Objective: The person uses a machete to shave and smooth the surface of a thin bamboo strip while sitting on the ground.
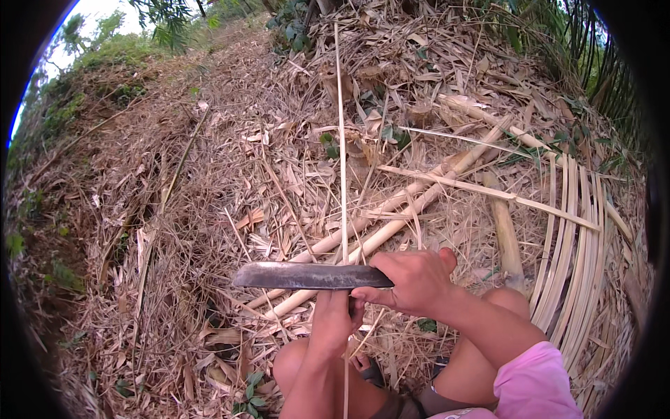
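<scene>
A long, thin bamboo strip (342,153) runs almost straight away from me, from the lower edge up to the leaf-covered slope. My right hand (419,279) is closed round the handle end of a machete (300,275), its dark, worn blade lying crosswise over the strip and pointing left. Just below the blade, my left hand (332,318) grips the strip; the blade hides part of its fingers. Between and beyond my bent knees, cut bamboo poles (391,227) lie slantwise on the ground.
At the right, many split bamboo strips (576,258) lie in a curved bundle. One pale strip (488,190) crosses the poles, and a short thick bamboo piece (504,234) lies near my right knee. Bamboo stumps (359,157) stand ahead. Dry leaves and stalks cover the ground.
</scene>
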A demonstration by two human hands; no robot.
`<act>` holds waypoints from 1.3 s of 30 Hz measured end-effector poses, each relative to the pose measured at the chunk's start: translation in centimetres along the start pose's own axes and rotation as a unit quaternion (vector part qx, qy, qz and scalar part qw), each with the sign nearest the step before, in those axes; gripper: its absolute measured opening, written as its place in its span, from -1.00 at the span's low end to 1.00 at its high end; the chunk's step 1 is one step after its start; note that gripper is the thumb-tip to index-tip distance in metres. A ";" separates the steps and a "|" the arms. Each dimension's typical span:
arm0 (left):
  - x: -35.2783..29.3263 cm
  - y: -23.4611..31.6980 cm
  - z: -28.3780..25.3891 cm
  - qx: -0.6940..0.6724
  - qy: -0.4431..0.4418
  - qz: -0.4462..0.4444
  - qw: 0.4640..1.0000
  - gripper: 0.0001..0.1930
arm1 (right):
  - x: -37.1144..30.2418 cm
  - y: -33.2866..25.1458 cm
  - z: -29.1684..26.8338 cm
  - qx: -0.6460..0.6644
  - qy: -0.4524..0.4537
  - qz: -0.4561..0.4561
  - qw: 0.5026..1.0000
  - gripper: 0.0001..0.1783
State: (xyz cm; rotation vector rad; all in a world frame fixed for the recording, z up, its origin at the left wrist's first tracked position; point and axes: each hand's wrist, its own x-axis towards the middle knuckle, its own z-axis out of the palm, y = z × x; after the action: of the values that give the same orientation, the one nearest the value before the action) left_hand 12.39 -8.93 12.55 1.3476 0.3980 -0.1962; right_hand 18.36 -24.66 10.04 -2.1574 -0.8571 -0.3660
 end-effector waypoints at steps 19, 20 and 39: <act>-0.7 -0.2 0.0 -0.027 -0.051 -0.091 0.994 -0.75 | 1.1 2.9 1.0 -0.088 -0.009 -0.008 0.996 -0.26; -0.9 0.2 0.3 -0.059 -0.067 -0.075 0.993 -0.74 | 1.3 3.7 1.0 -0.098 -0.012 0.028 0.995 -0.26; 0.0 -2.8 -0.9 0.099 0.059 0.024 0.993 -0.80 | 1.4 2.1 2.7 -0.027 -0.031 -0.075 0.996 -0.23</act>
State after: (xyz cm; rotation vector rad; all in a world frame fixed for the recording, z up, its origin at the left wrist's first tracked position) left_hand 11.20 -8.68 9.90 1.5669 0.4536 -0.1173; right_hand 20.77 -22.96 7.84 -2.1694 -1.0579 -0.4035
